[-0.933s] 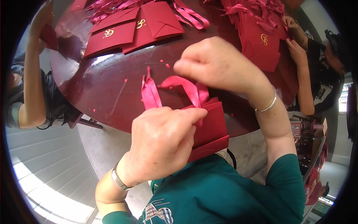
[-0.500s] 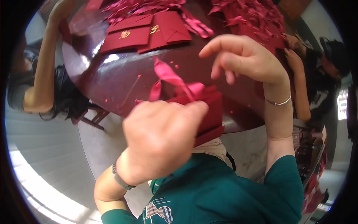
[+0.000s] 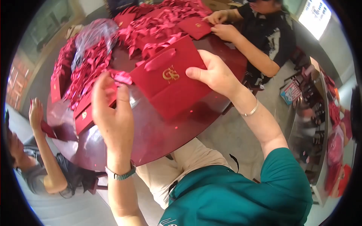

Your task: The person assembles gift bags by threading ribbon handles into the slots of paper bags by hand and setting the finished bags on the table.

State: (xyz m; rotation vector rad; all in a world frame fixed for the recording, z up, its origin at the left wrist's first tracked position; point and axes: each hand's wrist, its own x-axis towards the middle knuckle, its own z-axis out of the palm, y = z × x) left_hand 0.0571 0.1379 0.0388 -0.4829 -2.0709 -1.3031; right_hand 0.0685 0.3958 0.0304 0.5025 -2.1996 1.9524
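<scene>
Head view: red gift bag (image 3: 169, 84) at frame centre, tilted, gold emblem up, lower edge over the round dark desk (image 3: 158, 135). Right hand (image 3: 215, 73) grips the bag's right edge, fingers clamped on it. Left hand (image 3: 113, 109) at centre-left, fingers closed on a pink-red ribbon (image 3: 120, 77) at the bag's left corner. Ribbon handle (image 3: 160, 58) lies across the bag top. Heap of ribbons and bags (image 3: 113, 45) upper left. Another person's hands (image 3: 220, 24) at top centre on a red bag (image 3: 194, 26). A third person's arm (image 3: 41, 143) at lower left

Red gift bag (image 3: 169, 84) with gold emblem, dark reddish-brown table (image 3: 158, 132).
</scene>
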